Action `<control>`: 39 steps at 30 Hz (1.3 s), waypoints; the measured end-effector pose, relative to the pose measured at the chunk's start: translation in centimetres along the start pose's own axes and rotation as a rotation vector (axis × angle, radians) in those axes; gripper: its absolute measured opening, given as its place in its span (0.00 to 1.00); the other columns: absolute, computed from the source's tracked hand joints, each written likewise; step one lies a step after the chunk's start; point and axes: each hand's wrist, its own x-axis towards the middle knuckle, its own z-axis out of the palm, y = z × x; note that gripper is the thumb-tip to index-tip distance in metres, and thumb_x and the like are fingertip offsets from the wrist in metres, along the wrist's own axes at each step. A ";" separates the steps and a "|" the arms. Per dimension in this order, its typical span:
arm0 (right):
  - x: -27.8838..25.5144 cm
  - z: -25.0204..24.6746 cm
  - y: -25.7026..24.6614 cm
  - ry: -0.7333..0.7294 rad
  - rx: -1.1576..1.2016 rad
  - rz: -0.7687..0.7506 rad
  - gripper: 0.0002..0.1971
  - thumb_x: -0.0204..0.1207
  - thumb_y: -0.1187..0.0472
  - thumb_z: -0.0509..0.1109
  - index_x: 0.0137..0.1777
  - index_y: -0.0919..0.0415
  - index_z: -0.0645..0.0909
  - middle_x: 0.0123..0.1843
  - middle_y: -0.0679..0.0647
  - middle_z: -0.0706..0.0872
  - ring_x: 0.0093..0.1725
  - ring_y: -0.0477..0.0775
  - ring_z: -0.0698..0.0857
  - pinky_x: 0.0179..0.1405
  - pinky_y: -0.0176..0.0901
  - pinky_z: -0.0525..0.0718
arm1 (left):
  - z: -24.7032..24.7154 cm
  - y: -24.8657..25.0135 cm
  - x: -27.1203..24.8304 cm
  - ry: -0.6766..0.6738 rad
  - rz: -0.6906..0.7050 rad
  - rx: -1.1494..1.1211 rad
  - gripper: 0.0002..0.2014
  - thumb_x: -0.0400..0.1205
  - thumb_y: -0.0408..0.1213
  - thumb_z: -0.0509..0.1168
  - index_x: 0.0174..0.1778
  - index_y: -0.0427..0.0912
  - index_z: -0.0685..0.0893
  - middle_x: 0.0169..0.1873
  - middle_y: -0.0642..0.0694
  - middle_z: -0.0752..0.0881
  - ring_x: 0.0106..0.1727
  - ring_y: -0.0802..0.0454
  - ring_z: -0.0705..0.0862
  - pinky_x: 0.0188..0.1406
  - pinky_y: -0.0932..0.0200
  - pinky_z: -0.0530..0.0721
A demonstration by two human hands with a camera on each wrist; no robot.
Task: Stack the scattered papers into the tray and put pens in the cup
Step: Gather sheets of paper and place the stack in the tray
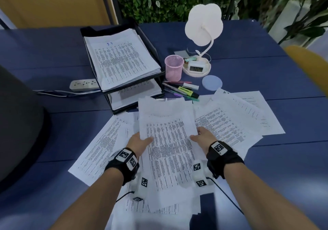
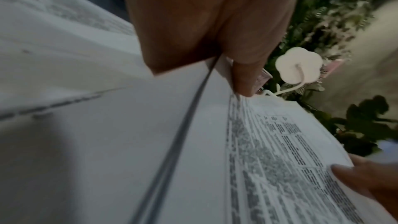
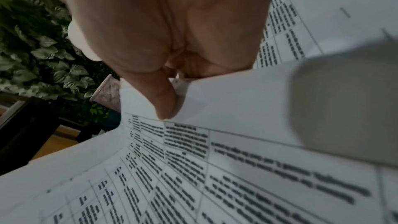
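Observation:
Both hands hold a gathered sheaf of printed papers (image 1: pixel 168 137) above the blue table. My left hand (image 1: pixel 140 141) pinches its left edge, thumb on top; the thumb (image 2: pixel 245 77) shows pressed on the sheaf (image 2: pixel 269 151) in the left wrist view. My right hand (image 1: pixel 202 137) pinches the right edge, its thumb (image 3: pixel 165 98) lying on the sheaf (image 3: pixel 193 176). More loose sheets (image 1: pixel 236 121) lie spread under and around. The black two-tier tray (image 1: pixel 156 52) with stacked papers stands behind. Several pens and highlighters (image 1: pixel 182 89) lie by the pink mesh cup (image 1: pixel 174 68).
A white flower-shaped lamp (image 1: pixel 204 29) with a small clock on its base stands right of the cup. A round blue coaster (image 1: pixel 212 83) lies near the pens. A power strip (image 1: pixel 83 84) with its cable sits left of the tray. A dark chair (image 1: pixel 17 123) is at left.

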 end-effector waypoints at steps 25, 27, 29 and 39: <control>-6.5 -0.9 -11.9 0.204 0.414 -0.708 0.17 0.76 0.72 0.67 0.63 0.58 0.76 0.60 0.56 0.86 0.59 0.53 0.85 0.64 0.49 0.82 | -4.5 10.4 -3.6 0.197 0.436 -0.379 0.25 0.74 0.35 0.75 0.66 0.36 0.78 0.55 0.45 0.88 0.57 0.51 0.87 0.63 0.45 0.83; -6.2 -0.9 -11.3 0.209 0.435 -0.668 0.16 0.75 0.73 0.69 0.60 0.59 0.76 0.57 0.57 0.86 0.56 0.53 0.86 0.64 0.54 0.82 | -4.7 9.7 -3.3 0.216 0.439 -0.415 0.19 0.76 0.29 0.72 0.62 0.39 0.79 0.53 0.47 0.88 0.55 0.53 0.87 0.63 0.48 0.83; -6.1 -1.0 -10.9 0.200 0.467 -0.630 0.15 0.74 0.74 0.69 0.57 0.59 0.76 0.54 0.55 0.87 0.52 0.51 0.86 0.63 0.53 0.83 | -4.9 9.4 -3.1 0.239 0.438 -0.460 0.12 0.77 0.28 0.70 0.53 0.44 0.79 0.50 0.48 0.87 0.51 0.55 0.86 0.64 0.48 0.82; -6.5 0.2 -12.1 0.236 0.445 -0.682 0.15 0.78 0.72 0.65 0.63 0.61 0.75 0.56 0.54 0.86 0.51 0.43 0.85 0.53 0.31 0.83 | -3.5 9.9 -2.3 0.230 0.460 -0.482 0.16 0.80 0.38 0.68 0.63 0.43 0.78 0.60 0.47 0.85 0.64 0.51 0.82 0.61 0.58 0.82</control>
